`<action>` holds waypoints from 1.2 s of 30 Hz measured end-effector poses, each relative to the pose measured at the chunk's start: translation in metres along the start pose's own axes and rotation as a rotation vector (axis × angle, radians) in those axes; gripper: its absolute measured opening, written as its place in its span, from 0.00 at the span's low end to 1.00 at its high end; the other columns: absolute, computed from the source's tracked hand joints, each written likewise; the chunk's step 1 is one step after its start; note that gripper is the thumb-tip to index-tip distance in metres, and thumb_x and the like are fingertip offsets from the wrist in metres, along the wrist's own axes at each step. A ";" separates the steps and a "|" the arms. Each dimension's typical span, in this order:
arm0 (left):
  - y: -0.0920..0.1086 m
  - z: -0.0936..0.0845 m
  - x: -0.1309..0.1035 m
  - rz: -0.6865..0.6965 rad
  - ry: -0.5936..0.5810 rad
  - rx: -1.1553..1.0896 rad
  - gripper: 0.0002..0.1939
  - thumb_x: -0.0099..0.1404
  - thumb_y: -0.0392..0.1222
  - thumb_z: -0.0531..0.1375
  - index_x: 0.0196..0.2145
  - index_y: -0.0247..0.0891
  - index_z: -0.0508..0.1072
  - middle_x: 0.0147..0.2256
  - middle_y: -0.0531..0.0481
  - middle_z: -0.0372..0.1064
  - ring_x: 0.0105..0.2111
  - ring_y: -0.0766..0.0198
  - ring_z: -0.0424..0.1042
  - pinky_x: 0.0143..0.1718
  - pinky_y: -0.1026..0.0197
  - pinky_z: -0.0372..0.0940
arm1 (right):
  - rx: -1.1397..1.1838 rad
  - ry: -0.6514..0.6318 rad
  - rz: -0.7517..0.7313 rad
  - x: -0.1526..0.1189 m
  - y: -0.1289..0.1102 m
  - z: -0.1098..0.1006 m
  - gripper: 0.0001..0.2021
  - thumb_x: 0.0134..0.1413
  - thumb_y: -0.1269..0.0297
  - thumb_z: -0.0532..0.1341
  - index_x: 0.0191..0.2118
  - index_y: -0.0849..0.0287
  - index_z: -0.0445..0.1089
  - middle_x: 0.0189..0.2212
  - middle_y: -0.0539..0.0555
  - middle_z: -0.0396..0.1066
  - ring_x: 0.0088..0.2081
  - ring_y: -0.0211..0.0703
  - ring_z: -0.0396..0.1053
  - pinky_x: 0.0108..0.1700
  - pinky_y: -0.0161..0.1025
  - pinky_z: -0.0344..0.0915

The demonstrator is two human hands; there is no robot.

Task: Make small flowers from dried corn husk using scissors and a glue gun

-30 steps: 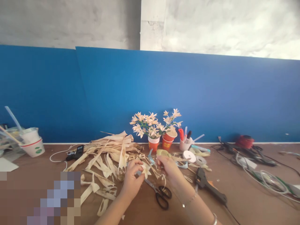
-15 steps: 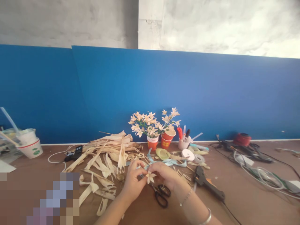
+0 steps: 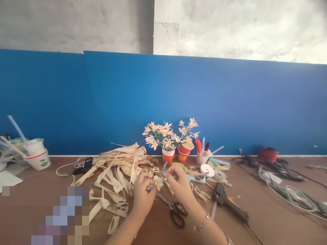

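Brown table [image 3: 155,234], little pale flower [image 3: 158,183].
The left hand [image 3: 143,193] pinches the flower; the right hand [image 3: 179,183] is apart, its hold hard to see. Scissors [image 3: 171,206] lie between them.

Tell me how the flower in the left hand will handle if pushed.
The flower is probably light, since the left hand holds it in a mere pinch. Its thin petals look apt to bend or crease, so it seems fragile.
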State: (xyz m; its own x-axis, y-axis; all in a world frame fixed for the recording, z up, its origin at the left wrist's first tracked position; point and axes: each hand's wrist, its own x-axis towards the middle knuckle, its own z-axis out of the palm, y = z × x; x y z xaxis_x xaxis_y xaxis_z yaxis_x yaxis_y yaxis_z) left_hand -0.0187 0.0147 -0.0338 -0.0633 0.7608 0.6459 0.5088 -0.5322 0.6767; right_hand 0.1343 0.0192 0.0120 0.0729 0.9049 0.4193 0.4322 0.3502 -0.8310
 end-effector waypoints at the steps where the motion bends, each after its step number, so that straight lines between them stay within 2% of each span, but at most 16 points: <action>1: 0.000 -0.001 0.000 0.002 0.013 0.009 0.06 0.52 0.31 0.58 0.21 0.39 0.69 0.32 0.50 0.65 0.37 0.58 0.66 0.40 0.57 0.62 | -0.035 0.023 -0.042 0.000 0.000 0.000 0.05 0.48 0.65 0.55 0.26 0.58 0.63 0.28 0.52 0.65 0.31 0.41 0.62 0.35 0.37 0.58; 3: 0.001 -0.001 0.000 0.008 0.029 0.022 0.06 0.52 0.31 0.58 0.21 0.39 0.69 0.32 0.50 0.65 0.36 0.58 0.66 0.40 0.57 0.61 | -0.064 0.030 -0.050 0.000 0.002 0.000 0.11 0.50 0.63 0.54 0.20 0.58 0.60 0.26 0.52 0.65 0.31 0.41 0.62 0.36 0.37 0.59; 5: 0.001 -0.001 0.000 0.015 0.034 0.023 0.06 0.52 0.31 0.57 0.20 0.39 0.68 0.32 0.50 0.65 0.36 0.58 0.66 0.40 0.57 0.61 | -0.051 -0.008 0.003 0.002 0.006 -0.001 0.14 0.51 0.60 0.54 0.18 0.58 0.60 0.25 0.52 0.65 0.30 0.41 0.63 0.36 0.38 0.59; 8: 0.000 0.000 -0.002 0.027 0.009 0.015 0.07 0.53 0.30 0.56 0.21 0.39 0.68 0.32 0.50 0.64 0.37 0.58 0.65 0.40 0.56 0.61 | 0.009 -0.128 0.126 0.004 0.010 0.000 0.12 0.49 0.58 0.56 0.24 0.60 0.68 0.26 0.52 0.68 0.29 0.41 0.64 0.35 0.37 0.59; 10: -0.001 0.001 -0.003 0.031 -0.016 0.015 0.07 0.52 0.30 0.56 0.21 0.38 0.68 0.33 0.50 0.63 0.37 0.58 0.65 0.40 0.56 0.61 | 0.038 -0.209 0.182 0.003 0.010 0.001 0.11 0.47 0.58 0.58 0.25 0.60 0.70 0.26 0.51 0.68 0.29 0.41 0.63 0.34 0.37 0.59; 15: -0.002 0.002 -0.003 0.027 -0.046 0.036 0.07 0.52 0.29 0.57 0.21 0.39 0.69 0.32 0.50 0.64 0.37 0.58 0.65 0.39 0.55 0.62 | 0.044 -0.264 0.243 0.000 0.011 0.006 0.04 0.38 0.66 0.59 0.19 0.60 0.65 0.20 0.47 0.61 0.25 0.37 0.59 0.29 0.34 0.55; 20: -0.003 0.005 -0.003 0.023 -0.078 0.047 0.06 0.51 0.30 0.59 0.22 0.39 0.71 0.33 0.49 0.66 0.38 0.57 0.67 0.40 0.54 0.64 | 0.216 -0.303 0.341 0.001 0.014 0.005 0.03 0.36 0.67 0.58 0.18 0.59 0.64 0.15 0.45 0.58 0.21 0.34 0.55 0.25 0.33 0.51; 23: -0.005 0.007 -0.003 0.000 -0.101 0.031 0.07 0.51 0.32 0.62 0.29 0.40 0.75 0.36 0.48 0.68 0.40 0.55 0.68 0.42 0.52 0.64 | 0.317 -0.239 0.397 0.006 0.015 -0.001 0.05 0.35 0.64 0.60 0.18 0.59 0.65 0.14 0.44 0.58 0.20 0.33 0.54 0.24 0.33 0.50; 26: -0.007 0.007 -0.003 -0.028 -0.052 0.006 0.10 0.53 0.35 0.62 0.36 0.41 0.75 0.37 0.46 0.69 0.41 0.54 0.69 0.45 0.50 0.64 | 0.346 -0.108 0.415 0.013 0.015 -0.013 0.08 0.36 0.60 0.60 0.19 0.59 0.67 0.15 0.45 0.59 0.20 0.33 0.54 0.23 0.33 0.49; 29: -0.010 0.005 -0.002 -0.062 0.018 -0.007 0.01 0.55 0.38 0.61 0.28 0.40 0.73 0.33 0.47 0.70 0.39 0.55 0.69 0.44 0.51 0.64 | 0.329 0.064 0.438 0.020 0.014 -0.029 0.10 0.35 0.57 0.61 0.21 0.60 0.69 0.16 0.47 0.61 0.20 0.34 0.55 0.22 0.33 0.48; 32: -0.012 0.004 -0.002 -0.086 0.068 -0.015 0.08 0.57 0.41 0.60 0.22 0.39 0.70 0.31 0.48 0.70 0.37 0.56 0.69 0.42 0.52 0.64 | 0.321 0.148 0.430 0.026 0.014 -0.043 0.11 0.34 0.57 0.62 0.22 0.60 0.70 0.17 0.48 0.63 0.21 0.35 0.57 0.22 0.33 0.48; 36: -0.016 0.004 -0.003 -0.092 0.073 -0.023 0.10 0.59 0.44 0.59 0.22 0.39 0.72 0.32 0.47 0.71 0.37 0.57 0.70 0.41 0.54 0.64 | 0.316 0.214 0.421 0.030 0.011 -0.057 0.12 0.33 0.57 0.63 0.24 0.61 0.72 0.19 0.49 0.67 0.22 0.36 0.59 0.22 0.33 0.50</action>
State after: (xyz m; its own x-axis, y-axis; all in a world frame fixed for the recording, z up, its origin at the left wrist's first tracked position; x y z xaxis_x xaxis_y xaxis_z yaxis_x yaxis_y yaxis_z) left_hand -0.0231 0.0231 -0.0482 -0.1714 0.7779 0.6045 0.4780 -0.4708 0.7415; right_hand 0.1928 0.0358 0.0363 0.3752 0.9247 0.0650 0.0386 0.0545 -0.9978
